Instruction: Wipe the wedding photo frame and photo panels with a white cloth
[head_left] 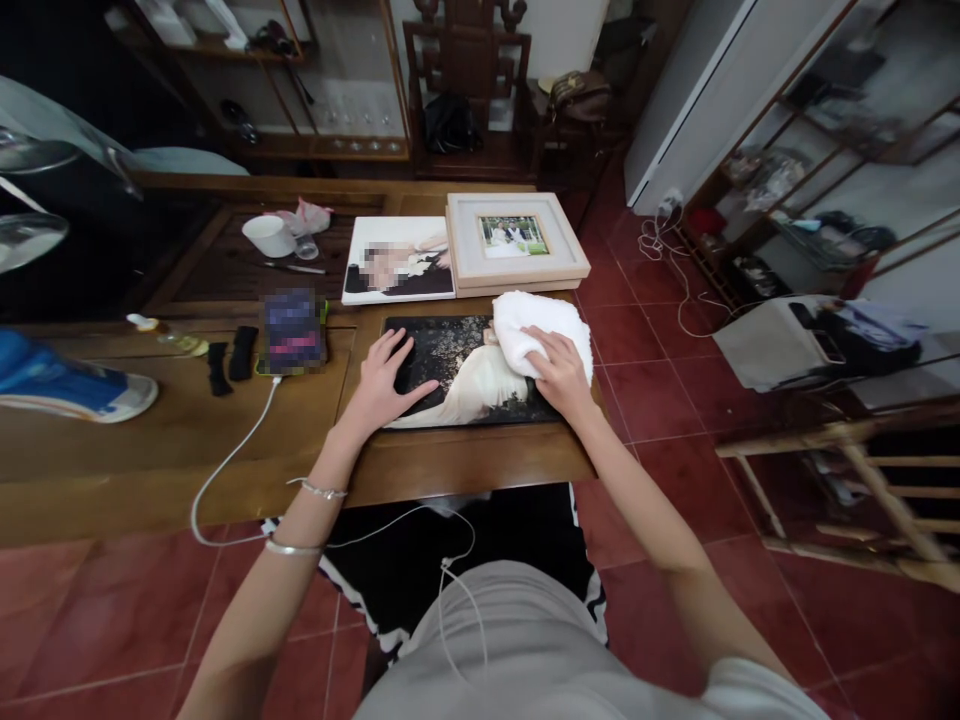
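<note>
A dark photo panel [465, 385] showing a pale gown lies flat near the front edge of the wooden table. My left hand [382, 385] rests on the panel's left end, fingers spread. On its right end sits a folded white towel [536, 322], pressed against the panel by my right hand [559, 370]. The towel covers the panel's upper right corner. Just behind the panel lie a white-edged photo panel [401, 285] and a pale wooden picture frame [517, 265] with a small photo in its middle.
On the table [300, 460] to the left are a phone [292, 330] on a white cable, a small dropper bottle [171, 337], black straps [241, 352], a white cup [268, 237] and a blue bottle [67, 380]. A wooden chair [472, 80] stands behind; a wooden rack [862, 490] is at right.
</note>
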